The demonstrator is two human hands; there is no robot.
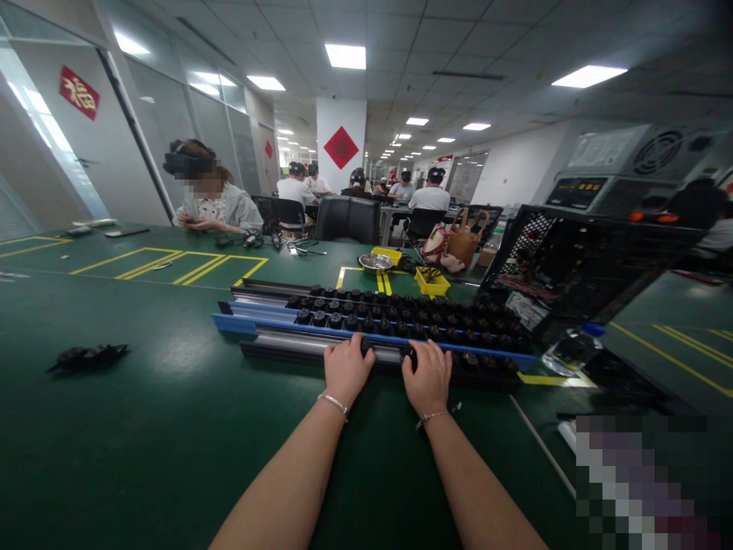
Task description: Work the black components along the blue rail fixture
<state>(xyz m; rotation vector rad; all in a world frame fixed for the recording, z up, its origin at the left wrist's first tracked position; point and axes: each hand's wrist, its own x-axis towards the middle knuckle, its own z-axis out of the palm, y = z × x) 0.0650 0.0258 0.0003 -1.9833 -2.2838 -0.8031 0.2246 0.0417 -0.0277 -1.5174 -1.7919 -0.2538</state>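
In front of me lie several long rails side by side, with a blue-edged rail (pixel 236 324) among them and a grey-topped rail (pixel 292 344) nearest to me. Rows of small black round parts (pixel 335 320), like plug sockets, sit in the rails. My left hand (pixel 348 373) rests on the nearest rail, its thumb and fingers closed about a black part (pixel 366 346). My right hand (pixel 429 374) curls over the same rail a little to the right, gripping another black part (pixel 411 354). Fingers partly cover both pieces.
A black bundle (pixel 88 357) lies at left. Behind the rails are a metal bowl (pixel 376 262) and a yellow tray (pixel 432 283). An open computer case (pixel 578 260) and a water bottle (pixel 573 350) stand at right. Across the table sits a person (pixel 217 202) near cables.
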